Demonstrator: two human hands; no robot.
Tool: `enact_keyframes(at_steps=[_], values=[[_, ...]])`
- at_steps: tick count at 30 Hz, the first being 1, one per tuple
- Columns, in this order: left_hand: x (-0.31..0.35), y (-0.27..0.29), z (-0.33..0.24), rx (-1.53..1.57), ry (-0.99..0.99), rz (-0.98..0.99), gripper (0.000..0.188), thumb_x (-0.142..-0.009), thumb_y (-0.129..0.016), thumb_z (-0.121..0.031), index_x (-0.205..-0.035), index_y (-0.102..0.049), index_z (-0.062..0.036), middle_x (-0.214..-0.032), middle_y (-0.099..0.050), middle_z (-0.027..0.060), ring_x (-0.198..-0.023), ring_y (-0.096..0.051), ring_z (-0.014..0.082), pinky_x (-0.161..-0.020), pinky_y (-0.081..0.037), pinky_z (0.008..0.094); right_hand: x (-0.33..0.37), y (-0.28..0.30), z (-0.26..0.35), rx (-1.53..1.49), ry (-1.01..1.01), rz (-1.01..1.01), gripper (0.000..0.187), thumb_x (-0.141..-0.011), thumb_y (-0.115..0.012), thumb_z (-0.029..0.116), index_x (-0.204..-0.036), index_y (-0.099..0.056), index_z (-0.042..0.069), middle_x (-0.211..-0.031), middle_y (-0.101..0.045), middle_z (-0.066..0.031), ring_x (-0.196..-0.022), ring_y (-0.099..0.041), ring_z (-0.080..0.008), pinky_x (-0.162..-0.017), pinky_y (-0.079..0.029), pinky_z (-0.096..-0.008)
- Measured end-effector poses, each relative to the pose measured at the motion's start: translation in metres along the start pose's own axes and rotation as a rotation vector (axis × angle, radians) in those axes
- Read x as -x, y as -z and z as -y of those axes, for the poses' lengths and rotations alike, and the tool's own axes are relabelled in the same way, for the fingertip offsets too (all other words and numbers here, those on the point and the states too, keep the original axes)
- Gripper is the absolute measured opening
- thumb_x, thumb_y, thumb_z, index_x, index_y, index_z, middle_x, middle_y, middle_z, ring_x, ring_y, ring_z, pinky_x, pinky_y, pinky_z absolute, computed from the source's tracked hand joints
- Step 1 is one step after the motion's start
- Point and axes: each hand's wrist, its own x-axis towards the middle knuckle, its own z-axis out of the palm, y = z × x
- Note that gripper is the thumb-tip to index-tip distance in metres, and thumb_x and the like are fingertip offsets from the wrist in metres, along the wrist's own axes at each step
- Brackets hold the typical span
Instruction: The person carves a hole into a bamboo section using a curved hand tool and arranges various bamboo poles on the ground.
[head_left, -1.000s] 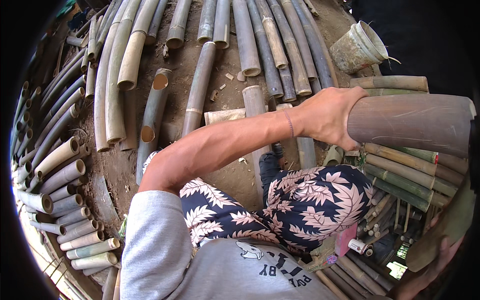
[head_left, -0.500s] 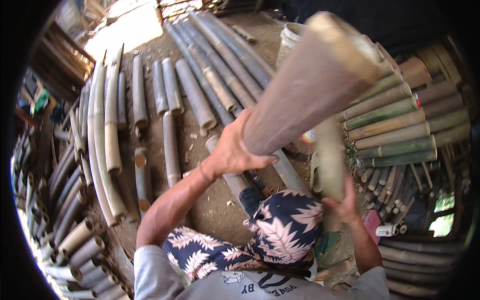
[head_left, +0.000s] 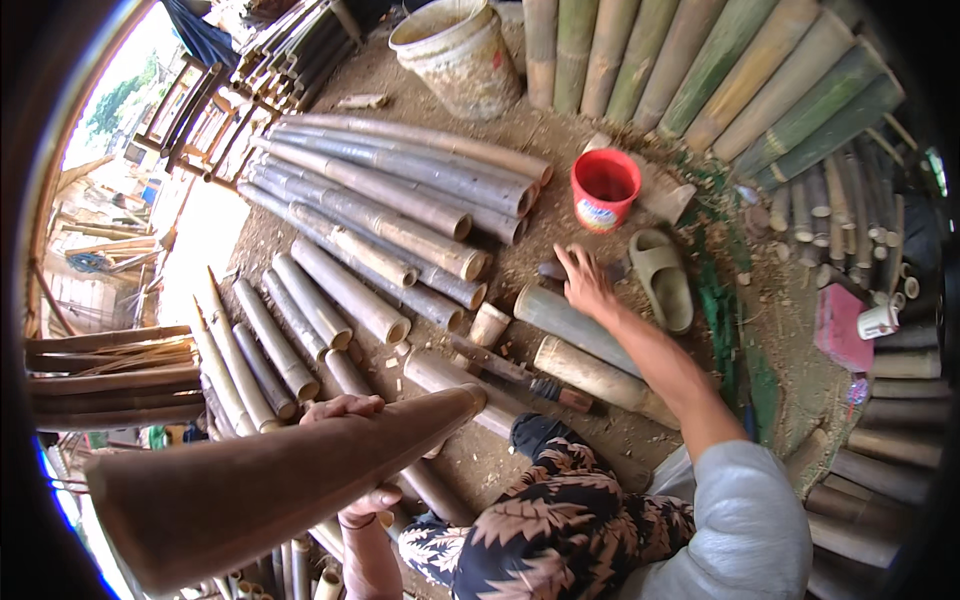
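My left hand (head_left: pixel 343 406) is closed round a thick brown bamboo section (head_left: pixel 270 475), its fingers over the top and thumb below. The section lies tilted across the lower left, its wide end toward me. Out in front, my right hand (head_left: pixel 588 283) reaches down to the dirt floor with fingers stretched and apart. A small dark object (head_left: pixel 552 270) lies by its fingertips; its kind is unclear. Under my right forearm are a grey-green bamboo length (head_left: pixel 575 322) and a paler one (head_left: pixel 600 380). An olive slipper (head_left: pixel 662 282) lies just right of that hand.
A red bucket (head_left: pixel 605 192) stands beyond my right hand, and a stained white bucket (head_left: pixel 458 60) farther back. Several bamboo poles (head_left: pixel 390 215) lie in rows to the left. More bamboo (head_left: pixel 690 65) leans at the far right. A short bamboo stub (head_left: pixel 489 325) sits mid-floor.
The view has turned. The brown bamboo section in my left hand has swung from the upper right to the lower left. My right hand has left a blurred pale piece and now reaches forward.
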Motion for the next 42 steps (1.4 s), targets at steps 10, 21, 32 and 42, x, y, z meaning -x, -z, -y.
enact_keyframes(at_steps=[10, 21, 32, 42], values=[[-0.002, 0.015, -0.002, 0.137, 0.025, 0.093, 0.075, -0.072, -0.091, -0.029, -0.132, -0.052, -0.0047, -0.122, -0.064, 0.0184, -0.123, -0.057, 0.0362, -0.113, -0.037, 0.0541, -0.097, 0.064, 0.041, -0.046, 0.079, 0.421, 0.066, -0.085, -0.066, 0.008, -0.146, -0.048, 0.026, -0.126, -0.054, -0.0226, -0.099, -0.065, -0.0376, -0.081, -0.058, -0.0452], [0.001, 0.014, -0.002, 0.137, 0.056, 0.042, 0.092, -0.054, -0.101, -0.026, -0.131, -0.053, -0.0083, -0.119, -0.064, 0.0171, -0.118, -0.059, 0.0381, -0.109, -0.039, 0.0575, 0.052, 0.125, 0.044, -0.389, 0.272, 0.759, 0.062, -0.078, -0.063, 0.017, -0.138, -0.047, 0.011, -0.088, -0.065, -0.0145, -0.078, -0.067, -0.0285, -0.069, -0.055, -0.0409], [0.001, 0.020, -0.008, 0.053, 0.091, 0.135, 0.105, -0.050, -0.103, -0.024, -0.137, -0.045, -0.0096, -0.122, -0.061, 0.0144, -0.121, -0.057, 0.0365, -0.112, -0.036, 0.0566, 0.067, 0.003, 0.119, -0.028, 0.912, 1.019, 0.027, -0.089, -0.058, 0.023, -0.116, -0.059, 0.020, -0.095, -0.067, -0.0146, -0.083, -0.072, -0.0317, -0.063, -0.056, -0.0450], [0.017, 0.021, 0.008, 0.033, 0.002, 0.065, 0.118, -0.053, -0.099, -0.043, -0.146, -0.038, -0.0035, -0.132, -0.056, 0.0195, -0.131, -0.051, 0.0386, -0.118, -0.033, 0.0533, -0.030, 0.073, 0.032, -0.103, 0.296, 0.660, 0.030, -0.084, -0.064, 0.027, -0.111, -0.064, 0.014, -0.080, -0.071, -0.0175, -0.079, -0.070, -0.0400, -0.074, -0.056, -0.0485]])
